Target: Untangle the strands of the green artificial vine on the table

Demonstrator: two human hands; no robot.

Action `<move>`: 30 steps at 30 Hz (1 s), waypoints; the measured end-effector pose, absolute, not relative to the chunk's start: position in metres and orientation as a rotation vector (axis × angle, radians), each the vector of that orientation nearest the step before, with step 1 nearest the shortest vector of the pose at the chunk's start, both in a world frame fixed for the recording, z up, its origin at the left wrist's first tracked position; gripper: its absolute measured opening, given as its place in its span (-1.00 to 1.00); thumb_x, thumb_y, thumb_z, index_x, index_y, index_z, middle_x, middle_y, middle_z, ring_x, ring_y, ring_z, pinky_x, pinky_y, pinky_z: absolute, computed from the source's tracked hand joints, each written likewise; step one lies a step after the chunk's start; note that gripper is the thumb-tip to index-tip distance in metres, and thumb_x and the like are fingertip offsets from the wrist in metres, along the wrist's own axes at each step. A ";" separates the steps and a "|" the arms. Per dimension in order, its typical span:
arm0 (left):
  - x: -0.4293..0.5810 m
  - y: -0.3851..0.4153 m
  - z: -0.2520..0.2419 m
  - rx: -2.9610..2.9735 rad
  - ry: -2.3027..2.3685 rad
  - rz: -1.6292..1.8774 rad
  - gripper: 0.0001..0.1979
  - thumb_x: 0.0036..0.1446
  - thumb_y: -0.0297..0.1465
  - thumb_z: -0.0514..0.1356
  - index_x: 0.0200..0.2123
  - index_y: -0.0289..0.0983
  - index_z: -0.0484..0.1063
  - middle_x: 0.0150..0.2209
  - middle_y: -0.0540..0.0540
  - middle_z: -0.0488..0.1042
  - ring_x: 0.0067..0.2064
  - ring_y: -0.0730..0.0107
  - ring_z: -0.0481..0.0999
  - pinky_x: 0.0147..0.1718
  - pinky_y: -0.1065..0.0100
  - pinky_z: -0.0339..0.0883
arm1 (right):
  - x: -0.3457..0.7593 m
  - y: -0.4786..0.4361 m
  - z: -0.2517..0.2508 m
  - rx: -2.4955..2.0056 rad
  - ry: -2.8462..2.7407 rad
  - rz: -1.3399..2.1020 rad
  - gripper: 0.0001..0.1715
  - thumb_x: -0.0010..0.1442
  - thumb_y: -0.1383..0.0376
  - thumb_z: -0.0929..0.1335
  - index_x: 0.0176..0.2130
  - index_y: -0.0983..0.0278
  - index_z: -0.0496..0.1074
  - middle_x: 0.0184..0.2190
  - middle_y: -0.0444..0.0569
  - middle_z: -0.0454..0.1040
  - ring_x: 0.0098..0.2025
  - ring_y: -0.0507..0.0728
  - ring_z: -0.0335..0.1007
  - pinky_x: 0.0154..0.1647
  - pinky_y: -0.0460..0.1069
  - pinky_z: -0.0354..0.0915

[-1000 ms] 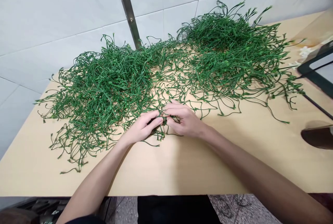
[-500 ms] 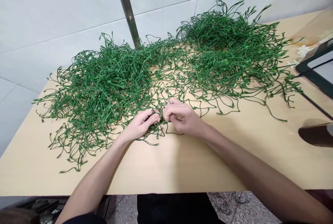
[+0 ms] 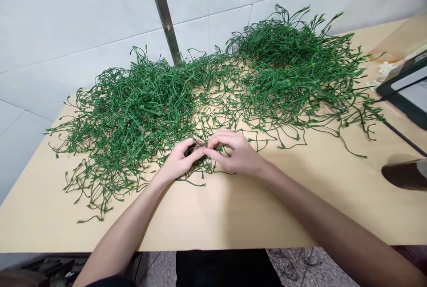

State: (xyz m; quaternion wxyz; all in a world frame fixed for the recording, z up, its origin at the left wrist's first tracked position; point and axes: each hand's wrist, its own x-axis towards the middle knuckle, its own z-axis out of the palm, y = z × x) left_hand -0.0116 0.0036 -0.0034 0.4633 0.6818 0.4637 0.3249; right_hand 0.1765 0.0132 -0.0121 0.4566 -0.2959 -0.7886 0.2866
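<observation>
Thin green plastic stems with small forked tips lie in a tangled pile (image 3: 133, 105) on the left and a second pile (image 3: 290, 69) on the right. My left hand (image 3: 182, 158) is closed in a pinch on a green stem at the near edge of the scattered stems. Touching its fingertips, my right hand (image 3: 233, 151) has its thumb and forefinger pinched together at the same spot. What lies between the right fingertips is too small to make out. A few loose stems (image 3: 193, 183) lie under and just in front of both hands.
The light wooden table (image 3: 200, 225) stands against a white tiled wall (image 3: 83, 11). A metal post (image 3: 163, 11) rises behind the piles. At the right are white flower-like pieces (image 3: 386, 68), a dark-framed box (image 3: 407, 87) and a dark brown rounded object (image 3: 403, 174).
My right hand has turned from a curled grip to a thumb-and-finger pinch and moved against the left fingertips. The left hand stays nearly in place. The view has shifted slightly.
</observation>
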 end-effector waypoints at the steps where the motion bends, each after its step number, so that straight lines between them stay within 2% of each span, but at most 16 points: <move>1: -0.012 0.004 -0.003 1.659 1.143 0.798 -0.72 0.14 -0.18 0.21 -0.31 -0.31 0.45 -0.42 -0.01 0.39 -0.36 0.42 0.33 -0.33 0.40 0.21 | 0.177 0.014 -0.013 -0.718 -1.966 0.722 -0.85 0.19 0.33 0.38 -0.44 0.26 0.41 -0.46 -0.07 0.49 -0.35 0.08 0.34 -0.21 0.03 0.28; 5: -0.011 0.002 -0.001 1.607 1.176 0.810 -0.74 0.15 -0.20 0.20 -0.29 -0.30 0.43 -0.38 -0.02 0.40 -0.32 0.41 0.34 -0.29 0.40 0.21 | 0.177 0.015 -0.018 -0.657 -2.048 0.729 -0.90 0.17 0.33 0.41 -0.40 0.27 0.42 -0.42 -0.06 0.52 -0.31 0.10 0.34 -0.14 0.07 0.26; 9: -0.011 0.002 0.000 1.528 1.127 0.842 -0.75 0.15 -0.23 0.20 -0.24 -0.30 0.41 -0.41 0.00 0.39 -0.35 0.42 0.33 -0.31 0.39 0.19 | 0.177 0.015 -0.020 -0.728 -1.992 0.773 -0.85 0.20 0.38 0.33 -0.42 0.29 0.41 -0.44 -0.05 0.47 -0.33 0.08 0.32 -0.19 0.03 0.25; 14: -0.017 0.007 -0.009 1.347 0.935 0.946 -0.77 0.14 -0.30 0.10 -0.28 -0.33 0.46 -0.44 -0.04 0.39 -0.35 0.40 0.32 -0.29 0.35 0.18 | 0.179 0.015 -0.012 -0.939 -1.738 1.134 -0.80 0.21 0.27 0.30 -0.43 0.28 0.38 -0.47 -0.09 0.39 -0.41 0.04 0.26 -0.37 -0.03 0.20; 17: -0.016 0.007 -0.008 1.369 1.018 0.955 -0.82 0.09 -0.34 0.16 -0.31 -0.33 0.47 -0.48 0.00 0.37 -0.40 0.45 0.27 -0.36 0.38 0.14 | 0.180 0.016 -0.009 -1.004 -1.594 1.319 -0.77 0.18 0.18 0.32 -0.43 0.28 0.38 -0.51 -0.12 0.32 -0.43 0.03 0.21 -0.41 -0.04 0.16; 22: -0.009 0.003 0.002 1.473 1.150 0.943 -0.73 0.13 -0.22 0.20 -0.45 -0.32 0.43 -0.50 0.02 0.34 -0.43 0.50 0.24 -0.41 0.43 0.12 | 0.181 0.016 -0.007 -0.949 -1.555 1.440 -0.75 0.14 0.17 0.34 -0.46 0.29 0.41 -0.51 -0.11 0.36 -0.46 0.02 0.21 -0.42 -0.04 0.15; 28: -0.008 0.003 0.002 1.563 1.166 0.920 -0.66 0.12 -0.16 0.21 -0.51 -0.33 0.41 -0.57 0.05 0.25 -0.48 0.53 0.17 -0.47 0.43 0.06 | 0.183 0.017 -0.002 -0.855 -1.580 1.438 -0.49 0.25 0.01 0.24 -0.51 0.29 0.46 -0.49 -0.04 0.45 -0.36 0.07 0.35 -0.25 0.00 0.27; 30: -0.009 0.003 0.000 1.599 1.183 0.886 -0.65 0.11 -0.15 0.22 -0.49 -0.33 0.43 -0.59 0.06 0.21 -0.50 0.53 0.13 -0.49 0.42 0.02 | 0.182 0.016 -0.002 -0.866 -1.572 1.439 -0.53 0.22 0.00 0.28 -0.47 0.28 0.48 -0.49 -0.04 0.46 -0.37 0.07 0.37 -0.26 0.00 0.29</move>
